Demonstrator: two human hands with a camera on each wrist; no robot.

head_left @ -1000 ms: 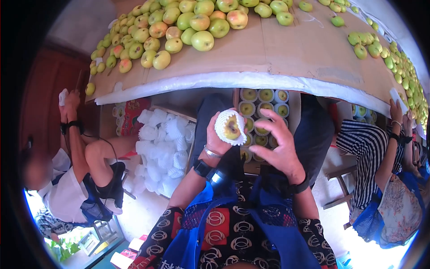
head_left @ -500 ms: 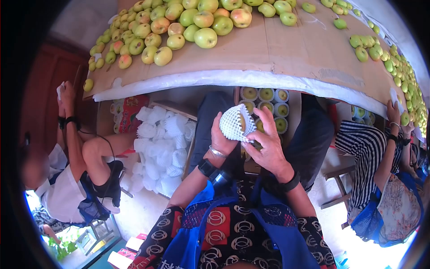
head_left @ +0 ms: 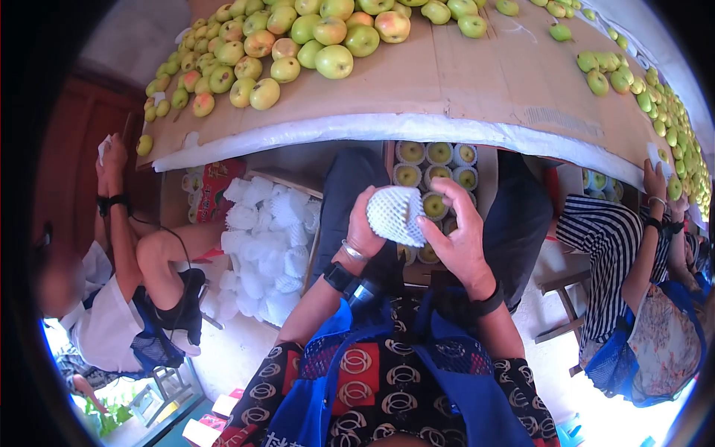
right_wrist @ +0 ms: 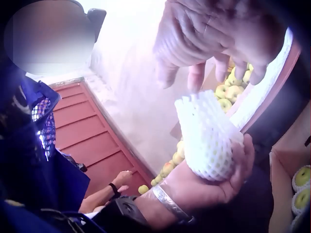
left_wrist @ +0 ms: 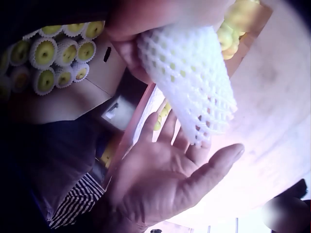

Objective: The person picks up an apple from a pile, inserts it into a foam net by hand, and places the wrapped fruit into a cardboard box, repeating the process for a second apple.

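My left hand (head_left: 363, 229) grips an apple in a white foam net sleeve (head_left: 395, 214) above my lap. In the left wrist view, green skin shows through the mesh of the foam net (left_wrist: 189, 73), and its loose end juts past the fruit. The right hand (head_left: 463, 242) is beside the sleeve with fingers spread, thumb tip right at the net's edge. Seen from the right wrist, the right hand's fingers (right_wrist: 218, 39) hang over the sleeve's open rim, while the left hand (right_wrist: 201, 189) cups the fruit from below.
Between my knees stands a cardboard box (head_left: 488, 171) of netted apples. To its left is a bin of empty foam nets (head_left: 268, 238). A cardboard-covered table (head_left: 477, 86) ahead bears loose apples (head_left: 335, 62). People sit on both sides, one in striped trousers (head_left: 596, 242).
The netted apple has turned, so its exposed end no longer faces up and mesh covers the visible side. My right hand came in to the sleeve's edge, and its fingers have since spread.
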